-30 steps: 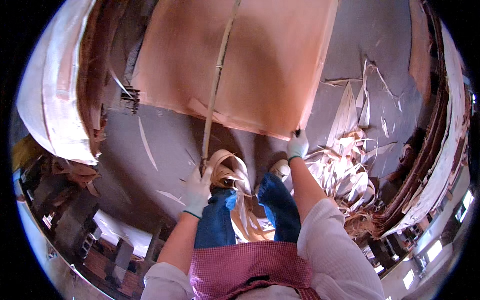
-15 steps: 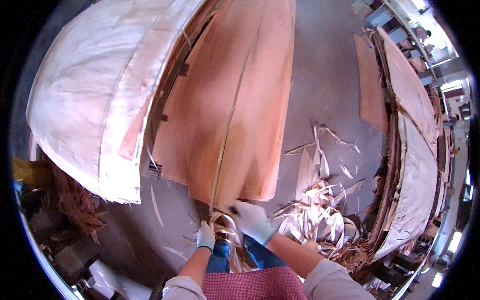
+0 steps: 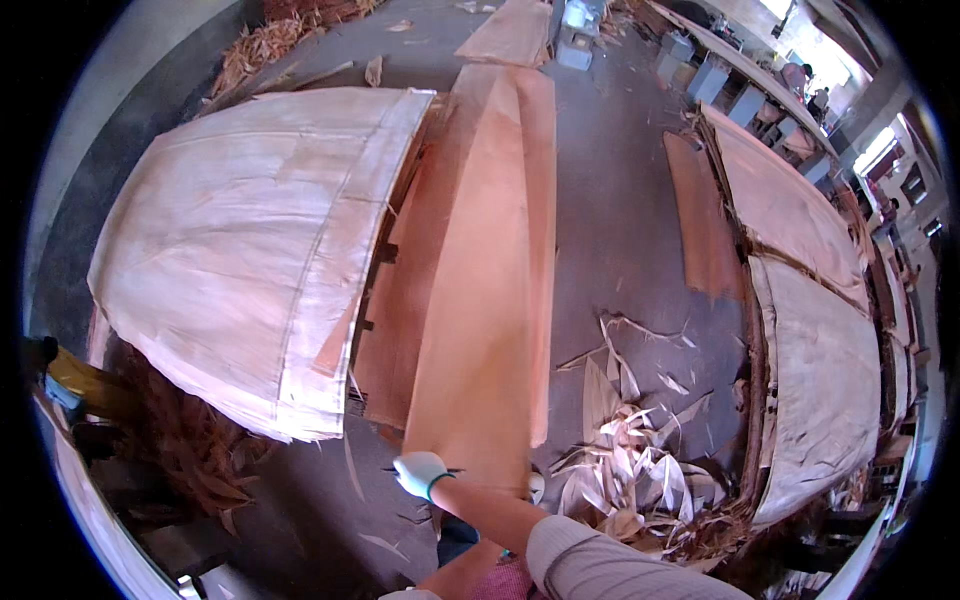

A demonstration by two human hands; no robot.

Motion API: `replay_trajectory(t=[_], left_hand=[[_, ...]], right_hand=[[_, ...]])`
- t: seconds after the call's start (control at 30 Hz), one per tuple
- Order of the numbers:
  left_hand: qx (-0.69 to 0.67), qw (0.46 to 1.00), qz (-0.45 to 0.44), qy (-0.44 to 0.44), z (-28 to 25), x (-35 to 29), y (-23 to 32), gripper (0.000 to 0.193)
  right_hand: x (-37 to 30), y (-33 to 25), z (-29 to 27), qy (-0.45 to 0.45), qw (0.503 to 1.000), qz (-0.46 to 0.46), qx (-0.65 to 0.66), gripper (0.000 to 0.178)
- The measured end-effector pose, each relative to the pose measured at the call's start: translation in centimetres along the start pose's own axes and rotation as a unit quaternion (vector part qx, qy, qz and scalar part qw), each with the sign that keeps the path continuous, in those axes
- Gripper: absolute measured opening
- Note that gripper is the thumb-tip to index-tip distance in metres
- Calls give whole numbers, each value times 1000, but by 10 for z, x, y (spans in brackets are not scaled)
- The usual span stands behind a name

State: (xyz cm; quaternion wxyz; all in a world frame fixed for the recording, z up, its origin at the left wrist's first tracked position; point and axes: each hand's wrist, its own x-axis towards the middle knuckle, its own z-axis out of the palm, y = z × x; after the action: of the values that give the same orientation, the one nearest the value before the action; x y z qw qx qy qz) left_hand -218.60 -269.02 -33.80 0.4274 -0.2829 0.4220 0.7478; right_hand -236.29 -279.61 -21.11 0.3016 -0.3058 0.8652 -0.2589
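My right hand (image 3: 420,474), in a white glove, is closed around a slim dark tool (image 3: 455,471) whose thin ends stick out on both sides. It is by the near left corner of a long tan veneer sheet (image 3: 480,330), which tapers away from me. My left forearm (image 3: 465,572) passes under the right one. Most of my left hand is hidden there; a small pale patch by the sheet's near right corner may be part of its glove. Beneath the long sheet lies more reddish veneer (image 3: 400,310).
A broad stack of pale veneer (image 3: 240,260) stands at left, another stack (image 3: 815,370) at right. Curled veneer scraps (image 3: 640,460) litter the floor at near right, brown scraps (image 3: 190,430) at near left. Far off are grey boxes (image 3: 708,80) and a person (image 3: 797,78).
The view has tilted toward the far end. My right hand has moved left and my left hand has gone under the right forearm. The long thin rod-like line along the sheet no longer shows.
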Motion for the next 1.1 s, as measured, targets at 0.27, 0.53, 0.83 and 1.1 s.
replay_trajectory(t=[0.27, 0.53, 0.83, 1.1], left_hand=[[-155, 944, -42, -289, 69, -110, 54, 52], [-147, 964, -59, -213, 206, -209, 167, 53], [291, 764, -70, -571, 140, -247, 70, 25], [685, 567, 162, -427, 57, -263, 79, 33]], right_hand=[[-191, -2, -135, 170, 945, 109, 258, 33], [-275, 7, -193, 272, 879, 385, 69, 41], [-461, -6, -157, 394, 805, 442, -32, 33], [-673, -100, -56, 481, 689, 540, 53, 23]])
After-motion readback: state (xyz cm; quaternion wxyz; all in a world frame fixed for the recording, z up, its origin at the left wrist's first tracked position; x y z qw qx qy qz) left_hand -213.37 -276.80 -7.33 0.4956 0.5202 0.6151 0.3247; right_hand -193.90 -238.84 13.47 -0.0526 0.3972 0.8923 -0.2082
